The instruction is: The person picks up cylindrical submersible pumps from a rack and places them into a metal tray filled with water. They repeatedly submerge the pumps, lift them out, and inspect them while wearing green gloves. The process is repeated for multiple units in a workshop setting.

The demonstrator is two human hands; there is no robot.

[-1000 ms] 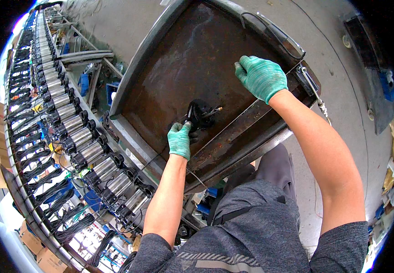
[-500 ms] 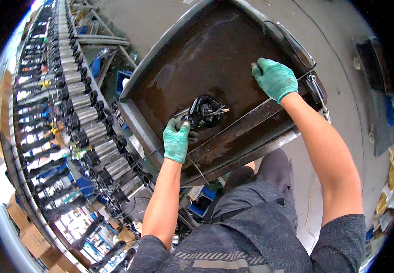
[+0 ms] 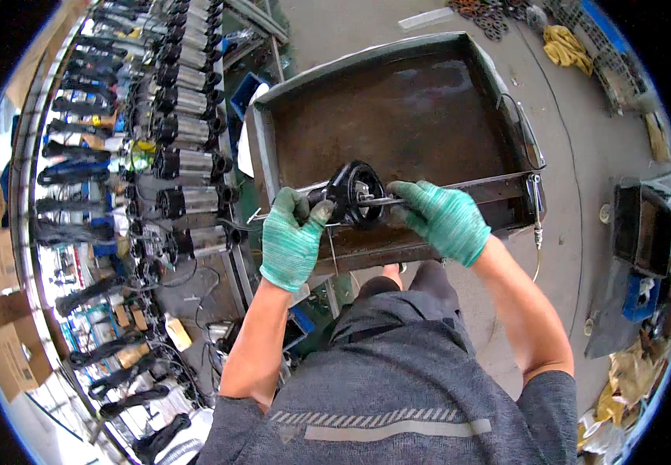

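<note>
My left hand (image 3: 292,239), in a green glove with grey fingertips, is closed on the left side of a black ring-shaped part (image 3: 343,194) with metal in its middle. From the right, my right hand (image 3: 445,220), gloved alike, closes its fingers on a thin grey rod or lead (image 3: 382,201) that sticks out of the part's middle. Whether it is rigid or a wire I cannot tell. Both hands and the part are over the near side of a large dark metal tray (image 3: 260,139), whose inside is brown and wet-looking.
A thin metal bar (image 3: 498,180) crosses the tray, with a fitting and hose (image 3: 538,225) at its right end. Along my left runs a rack of silver cylinders (image 3: 188,200) and black cable bundles (image 3: 79,190). A black bin (image 3: 642,231) stands at the right; a cable lies on the floor.
My right hand has moved left from the tray's right side to the black part and taken hold of the thin piece. The part is raised and turned in my left hand. The view has swung round.
</note>
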